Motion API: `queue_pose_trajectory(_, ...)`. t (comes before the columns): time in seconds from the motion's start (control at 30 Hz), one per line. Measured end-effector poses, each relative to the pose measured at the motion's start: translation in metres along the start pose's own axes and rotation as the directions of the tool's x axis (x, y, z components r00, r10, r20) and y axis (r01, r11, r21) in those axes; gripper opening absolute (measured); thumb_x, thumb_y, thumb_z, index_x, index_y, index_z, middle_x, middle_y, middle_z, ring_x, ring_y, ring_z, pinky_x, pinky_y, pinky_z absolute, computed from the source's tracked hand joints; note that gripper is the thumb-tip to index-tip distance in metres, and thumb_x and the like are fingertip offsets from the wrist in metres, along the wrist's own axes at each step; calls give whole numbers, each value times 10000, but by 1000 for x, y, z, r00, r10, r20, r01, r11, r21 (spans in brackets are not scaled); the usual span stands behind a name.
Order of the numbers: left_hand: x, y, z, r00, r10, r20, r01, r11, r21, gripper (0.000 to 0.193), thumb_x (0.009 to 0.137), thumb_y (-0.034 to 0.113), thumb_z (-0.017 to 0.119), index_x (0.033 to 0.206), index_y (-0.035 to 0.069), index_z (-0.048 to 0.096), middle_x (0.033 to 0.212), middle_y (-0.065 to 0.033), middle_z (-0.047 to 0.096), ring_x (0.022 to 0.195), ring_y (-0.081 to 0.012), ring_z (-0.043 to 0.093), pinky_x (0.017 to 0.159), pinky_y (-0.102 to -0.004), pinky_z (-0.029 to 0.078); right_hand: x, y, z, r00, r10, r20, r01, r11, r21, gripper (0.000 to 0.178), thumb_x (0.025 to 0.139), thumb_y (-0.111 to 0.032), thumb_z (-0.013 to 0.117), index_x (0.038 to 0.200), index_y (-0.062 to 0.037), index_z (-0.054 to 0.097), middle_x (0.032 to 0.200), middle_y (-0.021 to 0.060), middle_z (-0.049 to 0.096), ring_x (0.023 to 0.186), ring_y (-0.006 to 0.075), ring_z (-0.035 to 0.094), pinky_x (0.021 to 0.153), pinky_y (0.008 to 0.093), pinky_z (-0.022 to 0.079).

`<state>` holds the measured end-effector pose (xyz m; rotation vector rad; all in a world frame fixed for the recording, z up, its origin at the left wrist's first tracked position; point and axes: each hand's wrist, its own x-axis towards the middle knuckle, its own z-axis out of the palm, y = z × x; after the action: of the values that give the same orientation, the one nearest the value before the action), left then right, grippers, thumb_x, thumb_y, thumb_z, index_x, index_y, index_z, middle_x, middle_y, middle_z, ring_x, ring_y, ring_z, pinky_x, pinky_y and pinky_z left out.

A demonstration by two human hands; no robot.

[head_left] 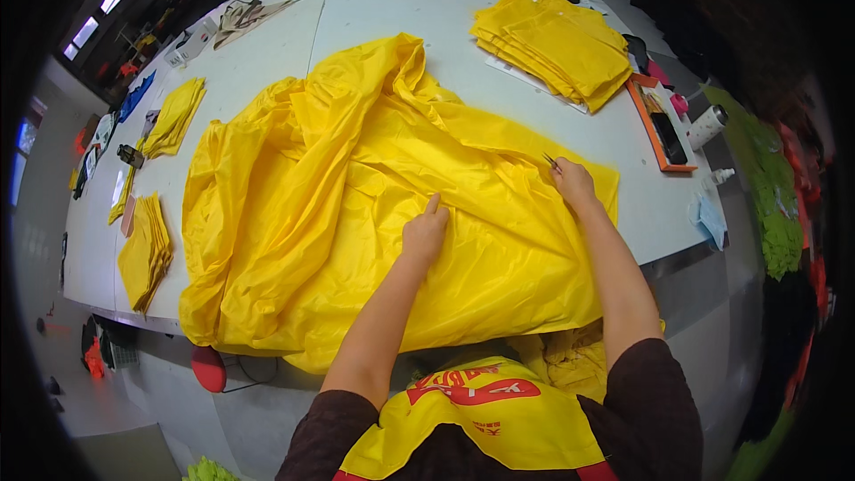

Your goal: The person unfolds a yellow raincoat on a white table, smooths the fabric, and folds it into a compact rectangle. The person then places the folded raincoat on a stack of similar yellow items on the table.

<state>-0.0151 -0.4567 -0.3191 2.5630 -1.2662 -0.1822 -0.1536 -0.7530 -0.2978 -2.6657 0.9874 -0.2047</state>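
A yellow stack (552, 46) and orange box (645, 127) lay near the table's (383, 0) right edge; left hand (426, 232) touched cloth (294, 187), grip unclear; right hand (574, 184) clamped pointed tool (550, 160)

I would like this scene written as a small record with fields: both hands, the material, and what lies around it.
Left hand: on the yellow fabric, index finger extended
Right hand: holds a small pointed tool; exact type unclear
Fabric state: spread out, wrinkled, bunched toward the left, overhanging the near table edge
Surface: white table
Left side: two smaller yellow piles
Far right: larger yellow stack
Right side: orange tray with a dark object; bottle beside it
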Motion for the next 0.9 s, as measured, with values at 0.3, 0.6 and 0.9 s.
queue_pose_trajectory(0.3, 21, 7, -24, 991, -10, -132, -3, 995, -102, 137, 775, 97, 510, 905, 58, 521, 1179, -136, 519, 832, -323, 583, 661, -419, 492, -19, -5, -87, 907, -127, 402, -300, 475, 827, 214, 882, -255, 536, 854, -43, 558, 728, -70, 448, 662, 33, 392, 601, 187, 344)
queue_pose_trajectory(0.6, -63, -127, -57, 998, 1, -64, -1, 1000, -6, 197, 652, 23, 554, 848, 34, 565, 808, -169, 573, 797, -368, 538, 683, -420, 442, -68, 184, -106, 905, 381, -188, -268, 855, 444, 271, 892, -251, 522, 861, 17, 548, 755, 124, 580, 711, 182, 551, 622, 314, 441)
queue_pose_trajectory(0.9, -221, -204, -117, 880, -471, 52, 409, 810, 421, 143, 700, 76, 558, 828, 39, 609, 793, -165, 604, 788, -355, 579, 679, -428, 476, -220, 96, -67, 848, 267, 457, -407, 882, 239, 365, 776, -309, 629, 651, 29, 575, 546, 107, 547, 535, 160, 517, 510, 323, 414)
